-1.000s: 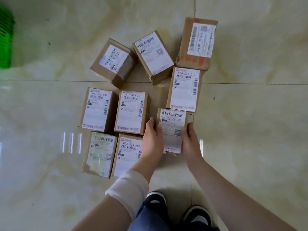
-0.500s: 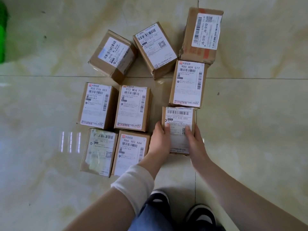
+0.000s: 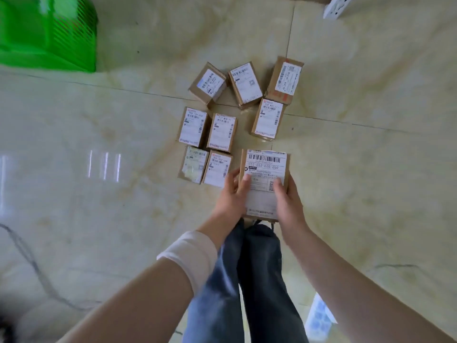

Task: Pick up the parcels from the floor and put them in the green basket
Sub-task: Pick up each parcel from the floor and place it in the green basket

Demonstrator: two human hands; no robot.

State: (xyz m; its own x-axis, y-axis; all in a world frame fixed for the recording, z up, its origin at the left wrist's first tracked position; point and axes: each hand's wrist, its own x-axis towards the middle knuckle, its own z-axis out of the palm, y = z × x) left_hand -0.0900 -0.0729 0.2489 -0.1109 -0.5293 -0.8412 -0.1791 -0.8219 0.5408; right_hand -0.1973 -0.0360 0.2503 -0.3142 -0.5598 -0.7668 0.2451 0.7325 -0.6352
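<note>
1. Floor (image 3: 99,219): glossy beige marble-look tiles with dark grout lines, and window glare at mid left.
2. Green basket (image 3: 49,33): upper left corner of the frame, slatted plastic wall, partly cut off by the edge. It sits well apart from everything else.
3. Floor parcels: 8 brown cardboard boxes with white barcode labels up, clustered at upper centre.
   - Left column: 1 (image 3: 194,126) with 1 (image 3: 194,164) below it; the lower one's label looks scuffed.
   - Next column: 1 (image 3: 222,132) over 1 (image 3: 217,170), just beside the left column.
   - Top row: 2 tilted boxes (image 3: 207,84) (image 3: 244,84), then a taller one (image 3: 284,80) with red tape.
   - 1 more (image 3: 268,118) sits right below the taller one.
4. White band (image 3: 190,253): wrapped round the left forearm at lower centre.
5. Left hand (image 3: 232,196): grips the left edge of the held parcel, thumb on the label, fingers curled round the side.
6. Held parcel (image 3: 265,174): centre frame, off the floor, label up and reading 052-052-E05-050. Its near edge is over the jeans (image 3: 247,280).
7. Right hand (image 3: 288,199): grips the right edge the same way, thumb on the label.
8. White object (image 3: 337,7): top right and cropped, so I can't tell what it is.
</note>
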